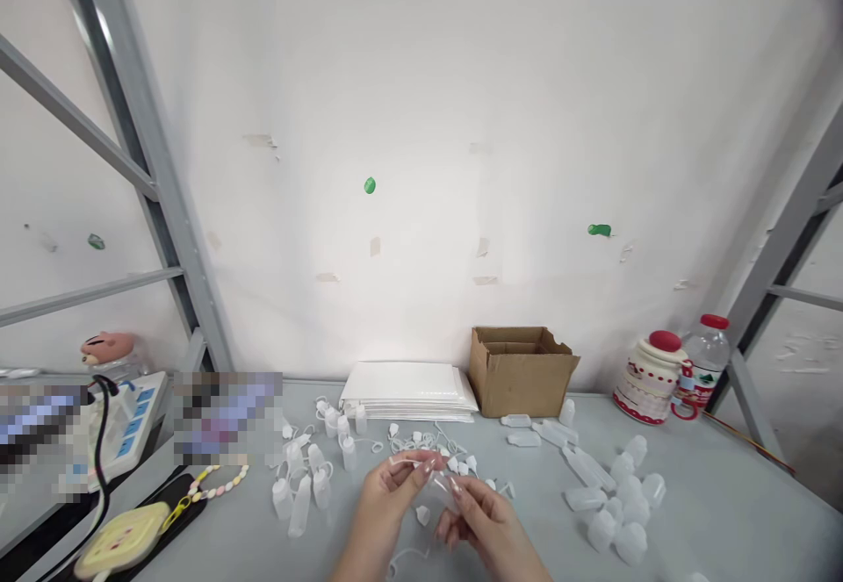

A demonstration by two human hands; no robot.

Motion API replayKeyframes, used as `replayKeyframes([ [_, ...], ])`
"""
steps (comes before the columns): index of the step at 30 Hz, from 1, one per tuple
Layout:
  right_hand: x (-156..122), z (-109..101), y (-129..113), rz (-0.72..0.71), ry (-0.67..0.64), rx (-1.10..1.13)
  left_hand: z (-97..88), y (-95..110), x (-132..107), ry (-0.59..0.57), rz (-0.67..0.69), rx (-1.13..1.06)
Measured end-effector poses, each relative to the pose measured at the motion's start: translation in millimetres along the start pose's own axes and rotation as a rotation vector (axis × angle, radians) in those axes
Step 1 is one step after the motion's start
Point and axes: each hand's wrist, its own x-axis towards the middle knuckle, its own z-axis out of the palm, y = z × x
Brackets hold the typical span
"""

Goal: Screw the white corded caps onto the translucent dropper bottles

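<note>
My left hand [393, 492] is closed in a pinch on a small white plastic cap with a thin strap [405, 461], whose end sticks out past the fingers. Close beside it, my right hand [479, 512] also has its fingertips pinched on the small translucent piece between the hands; the fingers cover most of it. Loose white caps with curly straps [416, 438] lie just beyond my hands. One white cap [422, 515] rests on the table below them, near a white strap [409, 554].
Several small capped bottles [299, 503] stand or lie at the left. Translucent bottles without caps [588, 468] are strewn at the right. At the back are a white stack of flat sheets [401, 389], a cardboard box [527, 384], a decorated mug [649, 380] and a drink bottle [708, 358].
</note>
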Motion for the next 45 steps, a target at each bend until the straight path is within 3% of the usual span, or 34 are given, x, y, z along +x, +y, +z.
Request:
replayKeyframes([
  [5,-0.3,-1.4,2.9,-0.094,0.066,-0.097,-0.4,-1.5,0.7,-0.074,-0.047,-0.034],
  [9,-5.7,3.2,-11.9,0.084,-0.074,-0.010,-0.7,1.3,0.3,-0.137,-0.021,-0.054],
  [12,-6.0,5.3,-13.8,0.142,-0.103,0.036,-0.3,1.7,1.1,-0.150,-0.016,-0.071],
  [17,2.0,0.1,2.4,0.029,-0.092,-0.019,2.6,-2.6,0.1,-0.128,-0.041,-0.086],
  [21,2.5,-2.6,7.3,-0.090,-0.053,-0.115,4.1,-1.3,-2.8,-0.185,-0.053,-0.119],
  [32,-9.8,-1.7,15.5,-0.347,0.238,-0.604,9.9,-1.3,-7.6,-0.208,-0.166,-0.257],
  [45,-14.3,2.3,8.2,-0.321,0.231,-0.576,10.5,1.5,-9.5,-0.268,-0.142,-0.269],
])
